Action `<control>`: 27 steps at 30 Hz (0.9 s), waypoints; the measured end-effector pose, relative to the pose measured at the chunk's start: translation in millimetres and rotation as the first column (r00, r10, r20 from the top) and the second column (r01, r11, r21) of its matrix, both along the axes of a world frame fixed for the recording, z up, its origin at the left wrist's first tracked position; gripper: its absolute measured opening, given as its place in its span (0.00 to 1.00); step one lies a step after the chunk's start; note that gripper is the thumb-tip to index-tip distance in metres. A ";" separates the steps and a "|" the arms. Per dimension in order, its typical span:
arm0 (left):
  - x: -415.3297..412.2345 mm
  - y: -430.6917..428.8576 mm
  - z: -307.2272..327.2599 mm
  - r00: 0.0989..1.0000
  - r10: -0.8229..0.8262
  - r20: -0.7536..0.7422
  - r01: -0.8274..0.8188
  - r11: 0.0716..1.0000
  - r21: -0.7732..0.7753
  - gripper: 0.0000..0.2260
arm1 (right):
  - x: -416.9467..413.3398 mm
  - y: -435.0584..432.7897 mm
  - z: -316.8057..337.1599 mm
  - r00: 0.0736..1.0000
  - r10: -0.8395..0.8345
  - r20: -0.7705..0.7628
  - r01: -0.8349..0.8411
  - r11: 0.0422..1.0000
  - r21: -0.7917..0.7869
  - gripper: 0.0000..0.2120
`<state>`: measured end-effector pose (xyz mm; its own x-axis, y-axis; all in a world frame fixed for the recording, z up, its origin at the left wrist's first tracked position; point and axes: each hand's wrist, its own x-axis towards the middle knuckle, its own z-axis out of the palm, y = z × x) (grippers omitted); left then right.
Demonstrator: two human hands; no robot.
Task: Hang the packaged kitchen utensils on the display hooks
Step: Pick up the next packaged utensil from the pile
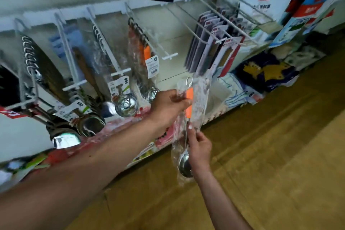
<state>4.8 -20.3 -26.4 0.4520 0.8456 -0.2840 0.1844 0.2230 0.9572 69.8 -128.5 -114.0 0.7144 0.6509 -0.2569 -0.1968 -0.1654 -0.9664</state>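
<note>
Nearest the camera, the left forearm runs from the lower left corner up toward the middle of the frame. It ends in the left hand, whose fingers curl round the upper part of a packaged ladle at its orange handle. The ladle sits in a clear plastic sleeve and hangs roughly upright in mid-frame. Its wire loop is at the top and its steel bowl at the bottom. Lower and a little right, the right hand pinches the thin metal shaft through the plastic just below the orange grip, with the bowl beside its palm. So both hands grip the one package, which hangs on no hook and is held in front of the display. Up and left of the loop, a white wire display hook juts out with its front end bare. Farther back on it hang matching ladles with orange handles. More steel ladles and spoons crowd the hooks toward the left of the frame. Carded packages hang in a row at upper right. Below the hooks, a low shelf carries blurred red packs, and a brown floor fills the lower right.
</note>
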 end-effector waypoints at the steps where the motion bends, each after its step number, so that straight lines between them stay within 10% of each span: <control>1: -1.7 5.8 -4.9 0.999 0.028 0.025 -0.028 1.000 -0.003 0.03 | 1.2 5.4 -2.3 1.000 0.025 -0.002 -0.025 0.999 0.046 0.12; 11: -27.7 45.3 -13.5 0.964 0.249 0.092 -0.244 0.967 -0.070 0.06 | 11.3 75.9 -24.6 0.941 0.337 0.006 -0.335 0.933 0.130 0.08; 27: -27.7 49.4 -4.8 0.945 0.288 0.158 -0.294 0.956 0.017 0.15 | 15.8 107.2 -21.2 0.924 0.381 -0.024 -0.369 0.908 0.198 0.05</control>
